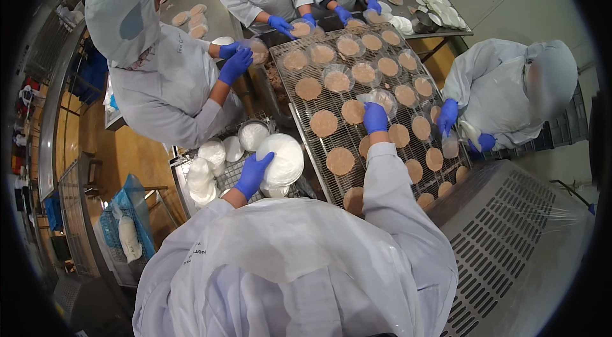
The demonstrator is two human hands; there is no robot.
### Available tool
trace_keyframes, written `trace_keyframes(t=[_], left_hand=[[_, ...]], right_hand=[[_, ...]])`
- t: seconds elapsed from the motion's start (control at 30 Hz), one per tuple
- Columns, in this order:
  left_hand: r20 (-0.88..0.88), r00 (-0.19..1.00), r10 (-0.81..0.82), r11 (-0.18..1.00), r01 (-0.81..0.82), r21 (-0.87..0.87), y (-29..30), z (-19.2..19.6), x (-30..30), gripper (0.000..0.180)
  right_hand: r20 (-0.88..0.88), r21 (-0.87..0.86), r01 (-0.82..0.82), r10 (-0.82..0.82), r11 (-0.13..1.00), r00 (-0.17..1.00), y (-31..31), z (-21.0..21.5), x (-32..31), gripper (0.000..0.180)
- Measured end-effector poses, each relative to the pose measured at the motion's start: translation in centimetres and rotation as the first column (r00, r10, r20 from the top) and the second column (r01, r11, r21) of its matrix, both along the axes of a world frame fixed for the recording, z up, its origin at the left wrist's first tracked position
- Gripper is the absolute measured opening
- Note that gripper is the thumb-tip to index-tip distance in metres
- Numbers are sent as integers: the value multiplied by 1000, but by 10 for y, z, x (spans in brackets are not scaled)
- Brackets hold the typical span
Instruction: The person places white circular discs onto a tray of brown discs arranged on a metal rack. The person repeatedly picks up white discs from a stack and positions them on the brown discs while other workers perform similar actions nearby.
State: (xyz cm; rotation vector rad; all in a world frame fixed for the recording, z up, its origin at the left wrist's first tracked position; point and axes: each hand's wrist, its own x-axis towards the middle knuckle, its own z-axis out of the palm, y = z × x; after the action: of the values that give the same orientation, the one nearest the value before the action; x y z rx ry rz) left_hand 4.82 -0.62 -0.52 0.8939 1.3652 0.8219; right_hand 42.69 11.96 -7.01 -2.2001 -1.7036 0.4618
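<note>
The right hand (375, 117) presses its grip down on a clear round lid (381, 100) over a brown disc on the wire rack (331, 191). The left hand (254, 174) grips a stack of white lids (282, 160) beside the rack. The capping step seems in hand; the next uncovered disc calls for a fresh lid.

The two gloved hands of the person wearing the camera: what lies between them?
In the head view, between left hand on the white lid stack and right hand, lie the wire rack edge and brown round cakes.

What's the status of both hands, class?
Left hand on white lid stack. Right hand on clear lid over wire rack. Co-workers crowd rack.
</note>
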Motion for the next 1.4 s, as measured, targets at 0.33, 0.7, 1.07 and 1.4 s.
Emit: trace_keyframes(t=[0.33,0.7,1.07,1.4], left_hand=[[-77,994,-80,995,84,49,-4,10,-10,46],[-9,1000,-20,1000,20,14,-6,-14,2,44],[-19,998,-53,997,52,-54,-2,10,-9,46],[-16,998,57,991,-59,-122,1,-3,-22,46]], right_hand=[[-241,255,82,-19,963,970,-35,37,-27,18],[100,283,22,-53,959,994,-42,-2,29,28],[98,14,-282,280,959,955,77,7,-61,36],[-145,-31,-224,218,974,965,111,-8,-77,29]])
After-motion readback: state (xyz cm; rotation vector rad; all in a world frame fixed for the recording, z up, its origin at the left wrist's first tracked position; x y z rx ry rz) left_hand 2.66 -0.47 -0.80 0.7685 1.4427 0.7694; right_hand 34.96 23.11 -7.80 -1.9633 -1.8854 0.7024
